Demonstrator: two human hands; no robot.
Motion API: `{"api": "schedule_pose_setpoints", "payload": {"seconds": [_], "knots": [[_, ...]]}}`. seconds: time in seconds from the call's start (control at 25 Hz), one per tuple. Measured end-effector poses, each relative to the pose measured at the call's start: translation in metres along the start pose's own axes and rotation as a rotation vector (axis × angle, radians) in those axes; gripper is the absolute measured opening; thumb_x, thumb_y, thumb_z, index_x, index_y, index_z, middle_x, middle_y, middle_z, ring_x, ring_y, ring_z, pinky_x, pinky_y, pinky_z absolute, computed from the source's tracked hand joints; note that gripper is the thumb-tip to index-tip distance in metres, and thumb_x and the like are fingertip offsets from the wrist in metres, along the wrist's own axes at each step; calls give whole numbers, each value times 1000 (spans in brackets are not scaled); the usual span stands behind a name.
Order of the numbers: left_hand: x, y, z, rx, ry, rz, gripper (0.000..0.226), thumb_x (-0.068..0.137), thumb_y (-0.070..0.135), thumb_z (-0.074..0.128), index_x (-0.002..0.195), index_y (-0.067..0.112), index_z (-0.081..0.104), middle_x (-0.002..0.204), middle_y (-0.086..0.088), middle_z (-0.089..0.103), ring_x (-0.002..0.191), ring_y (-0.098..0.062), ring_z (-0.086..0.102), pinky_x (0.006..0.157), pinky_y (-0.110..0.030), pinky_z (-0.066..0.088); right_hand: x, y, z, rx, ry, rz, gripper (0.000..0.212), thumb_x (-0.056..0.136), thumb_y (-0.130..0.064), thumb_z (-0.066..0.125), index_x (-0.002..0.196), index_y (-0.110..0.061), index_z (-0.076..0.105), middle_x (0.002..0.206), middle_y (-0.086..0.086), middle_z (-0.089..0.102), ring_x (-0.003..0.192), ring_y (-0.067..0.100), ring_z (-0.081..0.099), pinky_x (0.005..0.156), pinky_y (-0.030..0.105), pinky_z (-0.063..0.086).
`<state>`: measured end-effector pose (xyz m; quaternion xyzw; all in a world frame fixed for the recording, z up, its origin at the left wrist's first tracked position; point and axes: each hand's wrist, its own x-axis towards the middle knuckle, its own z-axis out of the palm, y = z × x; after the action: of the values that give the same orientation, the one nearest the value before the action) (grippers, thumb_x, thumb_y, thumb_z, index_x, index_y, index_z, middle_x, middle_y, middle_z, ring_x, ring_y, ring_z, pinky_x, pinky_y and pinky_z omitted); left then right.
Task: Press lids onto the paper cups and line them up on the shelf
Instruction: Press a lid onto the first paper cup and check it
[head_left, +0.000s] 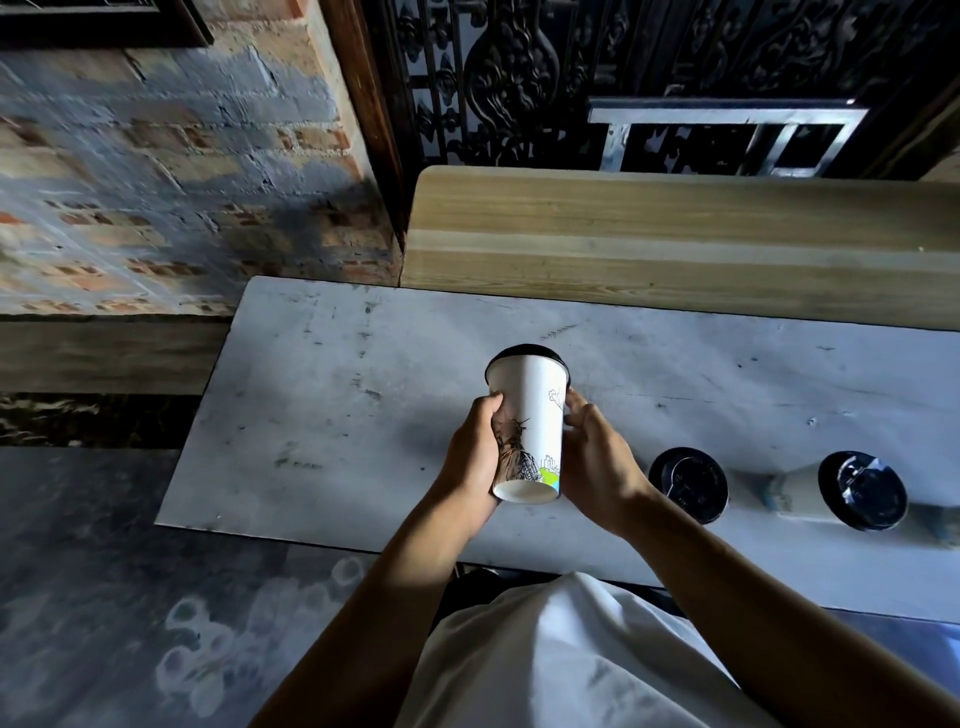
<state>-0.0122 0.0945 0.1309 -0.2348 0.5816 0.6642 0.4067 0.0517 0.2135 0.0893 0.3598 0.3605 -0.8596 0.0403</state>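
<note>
A white paper cup (532, 415) with a printed drawing is held above the white table (337, 405), tilted so its base faces me. A black lid (524, 353) sits on its far end. My left hand (472, 457) grips the cup's left side and my right hand (597, 462) grips its right side. Two more lidded cups stand on the table to the right, one (688, 483) close to my right wrist and another (852, 491) farther right.
A pale wooden shelf (675, 244) runs behind the table at the back right. Dark ornate metalwork (519, 78) rises behind the shelf. A brick wall (156, 182) stands to the left and a grey floor (104, 571) lies below the table's left edge.
</note>
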Motion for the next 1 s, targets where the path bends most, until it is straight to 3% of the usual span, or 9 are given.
{"api": "schedule_pose_setpoints", "payload": {"seconds": [0.12, 0.24, 0.32, 0.4, 0.56, 0.6, 0.72, 0.88, 1.0], "knots": [[-5, 5, 0, 163, 25, 18, 38, 103, 45, 50, 102, 15, 73, 106, -11, 77, 102, -30, 72, 101, -49, 55, -6, -5, 0, -27, -32, -41, 40, 104, -42, 45, 132, -21, 65, 123, 29, 68, 107, 40, 64, 101, 58, 45], [0, 5, -7, 360, 112, 171, 33, 106, 40, 43, 105, 17, 68, 113, -11, 73, 100, -25, 68, 90, -37, 54, -6, -11, -3, -86, -50, -58, 38, 105, -28, 42, 139, -34, 57, 104, 8, 71, 83, 27, 70, 79, 40, 58], [1, 4, -12, 427, 139, 291, 28, 98, 44, 50, 119, 29, 61, 121, -16, 68, 106, -32, 68, 95, -47, 58, -6, -14, -4, -122, -68, -56, 44, 103, -22, 42, 142, -39, 53, 112, 11, 63, 79, 24, 68, 70, 35, 58], [1, 3, -16, 527, 174, 462, 35, 92, 39, 56, 127, 40, 56, 116, -16, 63, 100, -34, 67, 94, -48, 57, -7, -18, -4, -99, -81, -39, 47, 100, -21, 46, 143, -40, 52, 123, 18, 61, 86, 27, 66, 74, 36, 59], [-9, 9, -19, 663, 149, 922, 57, 94, -7, 54, 134, 33, 62, 105, 0, 45, 79, -10, 55, 78, -12, 49, -8, -22, -7, -106, -172, -35, 57, 91, -34, 57, 148, -35, 47, 143, 23, 58, 113, 36, 60, 99, 51, 47], [-8, 10, -20, 697, 135, 996, 60, 91, -12, 51, 130, 30, 68, 104, 1, 45, 82, -7, 55, 80, -12, 48, -8, -22, -6, -121, -190, -29, 62, 90, -39, 59, 150, -32, 45, 146, 24, 55, 116, 37, 59, 100, 52, 47], [-1, 10, -22, 705, 87, 1060, 62, 87, -16, 46, 108, 30, 81, 100, 0, 52, 86, -14, 59, 82, -31, 55, -10, -24, -1, -148, -239, -64, 61, 91, -36, 59, 149, -26, 46, 148, 26, 52, 117, 37, 60, 92, 50, 52], [-4, 11, -24, 558, 91, 1002, 55, 85, -7, 47, 93, 36, 80, 99, -3, 60, 87, -24, 64, 74, -56, 60, -17, -30, 2, -145, -222, -90, 46, 96, -35, 55, 143, -34, 55, 137, 19, 63, 95, 27, 73, 77, 40, 59], [-13, 14, -22, 501, 123, 964, 42, 83, 1, 53, 89, 35, 76, 101, -1, 67, 92, -16, 66, 74, -47, 60, -17, -36, 0, -95, -165, -8, 44, 103, -32, 36, 141, -43, 55, 135, 25, 62, 73, 27, 73, 67, 35, 58]]}}
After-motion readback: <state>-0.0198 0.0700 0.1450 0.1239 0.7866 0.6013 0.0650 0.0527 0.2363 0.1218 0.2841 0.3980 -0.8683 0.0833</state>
